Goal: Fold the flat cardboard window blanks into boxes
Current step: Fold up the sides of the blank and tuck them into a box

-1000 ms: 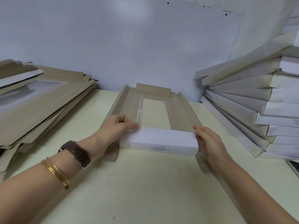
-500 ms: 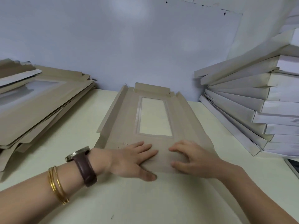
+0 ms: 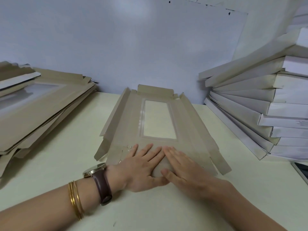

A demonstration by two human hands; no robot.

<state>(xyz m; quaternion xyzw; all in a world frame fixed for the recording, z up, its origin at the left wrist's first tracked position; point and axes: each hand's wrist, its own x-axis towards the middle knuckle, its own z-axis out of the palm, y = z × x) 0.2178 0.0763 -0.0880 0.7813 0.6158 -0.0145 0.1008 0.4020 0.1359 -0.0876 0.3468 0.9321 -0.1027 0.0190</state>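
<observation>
A brown cardboard window blank (image 3: 191, 130) lies on the table in front of me, its clear window (image 3: 158, 120) in the middle. The long side flaps stand half raised and the far flap is creased upward. My left hand (image 3: 141, 165) and my right hand (image 3: 181, 167) lie side by side with straight fingers, pressing the near end panel flat against the blank. Their fingertips almost meet just below the window. The near edge of the blank is hidden under my hands.
A pile of flat brown blanks (image 3: 41, 110) fills the left side of the cream table (image 3: 66, 164). A leaning stack of folded white boxes (image 3: 266, 114) stands at the right. A pale wall rises close behind. A dark-edged flat object (image 3: 300, 170) pokes in at the right edge.
The near end panel, held upright a second ago, has been folded down flat. My hands have slid from its ends to the middle and now press side by side.
</observation>
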